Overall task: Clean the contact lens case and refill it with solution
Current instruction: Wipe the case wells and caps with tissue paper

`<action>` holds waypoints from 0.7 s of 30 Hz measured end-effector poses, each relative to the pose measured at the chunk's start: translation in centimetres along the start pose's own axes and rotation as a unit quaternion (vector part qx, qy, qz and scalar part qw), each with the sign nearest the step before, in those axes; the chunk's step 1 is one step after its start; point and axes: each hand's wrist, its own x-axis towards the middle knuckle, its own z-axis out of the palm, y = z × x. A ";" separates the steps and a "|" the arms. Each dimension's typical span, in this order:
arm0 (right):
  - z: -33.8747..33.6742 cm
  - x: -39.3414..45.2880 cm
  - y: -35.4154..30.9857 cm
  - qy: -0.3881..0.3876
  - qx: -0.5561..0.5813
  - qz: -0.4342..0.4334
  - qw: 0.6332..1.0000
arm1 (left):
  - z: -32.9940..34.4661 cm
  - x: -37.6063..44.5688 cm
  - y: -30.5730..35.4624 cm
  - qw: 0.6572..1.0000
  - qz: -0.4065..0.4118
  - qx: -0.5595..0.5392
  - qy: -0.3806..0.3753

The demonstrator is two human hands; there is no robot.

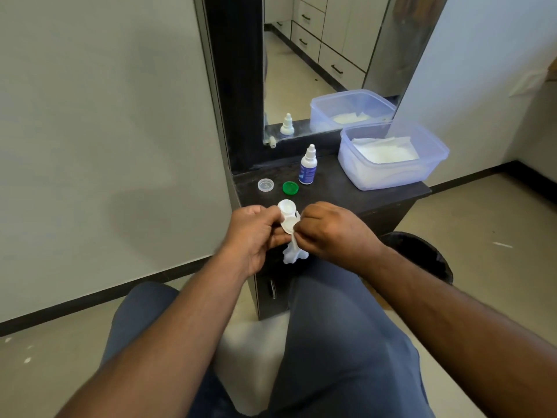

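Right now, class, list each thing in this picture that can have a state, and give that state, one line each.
lens case: open, both caps off, held by the left hand
tissue: crumpled, pinched by the right hand
clear cap: off, lying on the shelf
green cap: off, lying on the shelf
solution bottle: upright, capped
plastic tub: lidless, holding tissues

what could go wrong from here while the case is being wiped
1. The lens case is held in the air off the front edge of the counter by the left hand, with the right hand working a tissue at it; a slip would likely drop it to the floor or the bin.
2. The clear cap and green cap lie loose near the counter's front corner, where a reach for the solution bottle might knock them off.
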 end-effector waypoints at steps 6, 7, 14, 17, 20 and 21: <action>0.5 -0.9 -0.6 -0.002 0.028 0.033 0.999 | 0.0 -2.0 -1.4 0.996 0.023 -0.072 0.036; 0.5 -1.0 -0.7 0.006 0.028 0.037 0.999 | 0.1 -2.3 -1.5 0.995 0.026 -0.082 0.042; -0.1 -1.1 -2.3 0.070 0.008 0.040 0.997 | 1.1 -3.6 -3.0 0.985 0.051 -0.121 0.115; 0.2 -1.2 -2.9 0.089 0.020 0.069 0.993 | 1.6 -4.3 -4.1 0.976 0.074 -0.127 0.159; 0.8 -1.4 -3.6 0.105 0.052 0.118 0.986 | 2.0 -4.8 -5.2 0.969 0.089 -0.137 0.186; 0.9 -1.5 -3.8 0.111 0.067 0.136 0.982 | 2.1 -4.9 -5.5 0.967 0.088 -0.145 0.192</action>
